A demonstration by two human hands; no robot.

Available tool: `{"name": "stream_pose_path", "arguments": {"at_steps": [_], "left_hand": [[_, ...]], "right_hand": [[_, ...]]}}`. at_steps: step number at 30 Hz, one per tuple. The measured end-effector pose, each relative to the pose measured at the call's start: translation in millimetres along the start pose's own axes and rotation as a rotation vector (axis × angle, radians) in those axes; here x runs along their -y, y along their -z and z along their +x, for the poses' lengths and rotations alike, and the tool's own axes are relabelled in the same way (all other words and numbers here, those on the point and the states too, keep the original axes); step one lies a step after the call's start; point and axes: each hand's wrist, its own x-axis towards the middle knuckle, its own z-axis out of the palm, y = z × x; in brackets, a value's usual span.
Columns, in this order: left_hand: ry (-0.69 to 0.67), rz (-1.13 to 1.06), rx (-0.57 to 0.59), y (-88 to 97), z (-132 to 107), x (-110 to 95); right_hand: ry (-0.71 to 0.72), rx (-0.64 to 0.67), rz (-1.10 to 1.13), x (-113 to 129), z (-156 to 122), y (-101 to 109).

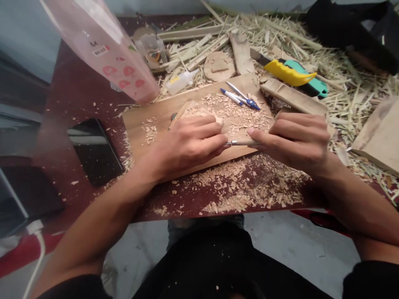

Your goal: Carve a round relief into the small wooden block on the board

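Observation:
My right hand is closed around the wooden handle of a carving chisel, its metal shaft pointing left. The chisel's tip is hidden by my left hand, whose curled fingers grip a pale piece of wood and touch the shaft. Most of that piece is covered by the hand. Beneath it lies a flat wooden board strewn with shavings. Farther back on the board are a blue-and-white pen and a drawing compass.
A pink bag stands at the back left, near a small glue bottle. A black phone lies left of the board. Behind it are a yellow-handled tool, a teal cutter, wood offcuts and heaped shavings. A wood block lies right.

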Motion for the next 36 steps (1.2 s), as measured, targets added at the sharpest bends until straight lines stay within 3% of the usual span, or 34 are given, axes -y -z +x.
{"name": "stream_pose_path", "arguments": {"at_steps": [4, 10, 15, 18, 22, 27, 36], "left_hand": [[0.004, 0.014, -0.01, 2.0, 0.4, -4.0], [-0.048, 0.07, -0.029, 6.6, 1.1, -6.7], [-0.022, 0.093, -0.003, 6.4, 1.5, -5.8], [-0.034, 0.103, -0.035, 5.3, 0.4, -4.9], [-0.088, 0.12, -0.115, 3.9, -0.8, -3.8], [-0.136, 0.12, -0.204, 1.7, -1.0, -4.2], [-0.059, -0.005, -0.118, 2.7, -4.3, -4.1]], "right_hand": [[-0.032, -0.022, 0.013, 4.4, -0.6, 0.2], [0.131, -0.157, -0.01, 5.2, 1.7, -0.2], [0.211, -0.123, 0.038, -3.4, 2.7, 0.9], [0.228, -0.102, 0.044, -7.7, 2.7, -1.0], [0.274, -0.222, 0.011, -7.6, 3.1, -7.8], [0.244, -0.253, -0.009, -5.1, 1.9, -11.7], [0.286, -0.301, -0.028, -5.5, 5.0, -9.6]]}}
